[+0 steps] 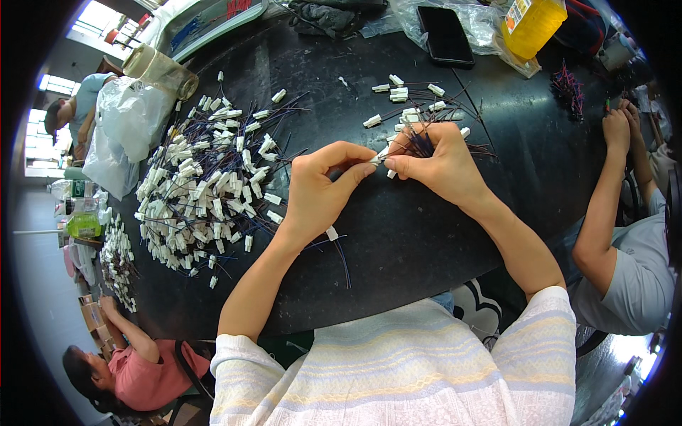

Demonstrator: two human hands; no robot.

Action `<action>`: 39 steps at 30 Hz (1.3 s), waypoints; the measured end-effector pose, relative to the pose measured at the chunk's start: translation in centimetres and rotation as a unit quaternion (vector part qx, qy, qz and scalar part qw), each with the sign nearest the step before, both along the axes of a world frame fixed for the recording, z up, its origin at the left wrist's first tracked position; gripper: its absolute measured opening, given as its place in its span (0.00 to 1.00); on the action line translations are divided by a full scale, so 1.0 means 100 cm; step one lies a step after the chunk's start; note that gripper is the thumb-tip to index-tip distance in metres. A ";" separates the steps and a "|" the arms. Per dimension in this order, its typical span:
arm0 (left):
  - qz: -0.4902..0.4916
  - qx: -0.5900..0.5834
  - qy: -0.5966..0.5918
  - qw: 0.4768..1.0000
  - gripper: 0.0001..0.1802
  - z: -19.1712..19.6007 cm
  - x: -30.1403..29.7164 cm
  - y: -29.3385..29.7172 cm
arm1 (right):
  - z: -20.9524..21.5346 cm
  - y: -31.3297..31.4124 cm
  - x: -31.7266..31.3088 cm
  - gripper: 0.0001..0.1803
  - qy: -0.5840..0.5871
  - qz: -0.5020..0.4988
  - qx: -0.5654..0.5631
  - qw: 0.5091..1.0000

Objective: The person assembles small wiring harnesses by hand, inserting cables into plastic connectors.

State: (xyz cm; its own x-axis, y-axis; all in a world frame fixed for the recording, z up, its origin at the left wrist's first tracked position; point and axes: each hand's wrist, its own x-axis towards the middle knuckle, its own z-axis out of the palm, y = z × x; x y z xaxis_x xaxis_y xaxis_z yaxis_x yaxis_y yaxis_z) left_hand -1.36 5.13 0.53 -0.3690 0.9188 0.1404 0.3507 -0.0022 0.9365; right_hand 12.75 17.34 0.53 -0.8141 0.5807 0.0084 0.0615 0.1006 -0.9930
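Over the middle of the black table my left hand [321,190] pinches a small white plastic connector [377,158] between thumb and forefinger. Close beside it, my right hand [449,172] is closed around a bunch of thin dark wires [422,145], its thumb and forefinger near the connector. Whether those fingertips touch it I cannot tell. To the left spreads a large heap of white connectors [192,188] with dark wires attached. Beyond my right hand lies a smaller group of wired connectors [399,95]. A single connector [332,233] lies by my left wrist.
At the back are a black phone [445,35], a bottle of yellow liquid [531,27] and a grey tray [213,32]. A clear jar [162,71] and plastic bag [128,128] stand left. Co-workers sit on both sides, one near red-purple wires [567,92].
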 end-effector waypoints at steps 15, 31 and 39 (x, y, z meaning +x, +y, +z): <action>0.197 -0.042 0.616 0.761 0.11 0.028 -0.057 0.004 | 0.013 0.027 0.007 0.07 0.065 -0.094 -0.075 0.991; -0.008 -0.023 0.047 0.999 0.08 -0.007 -0.020 0.031 | -0.001 0.013 0.002 0.08 -0.012 -0.087 0.122 0.989; -0.013 -0.015 0.089 0.996 0.08 0.003 -0.014 0.020 | -0.001 0.010 0.000 0.08 -0.010 -0.068 0.178 0.982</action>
State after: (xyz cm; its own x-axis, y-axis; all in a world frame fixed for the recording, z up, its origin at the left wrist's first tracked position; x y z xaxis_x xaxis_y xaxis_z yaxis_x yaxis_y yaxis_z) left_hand -2.80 7.17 0.81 -0.3159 0.9328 0.1735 0.5122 0.0137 0.8588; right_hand 12.75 18.31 0.43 -0.7314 0.6471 0.2151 0.1183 0.4311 -0.8945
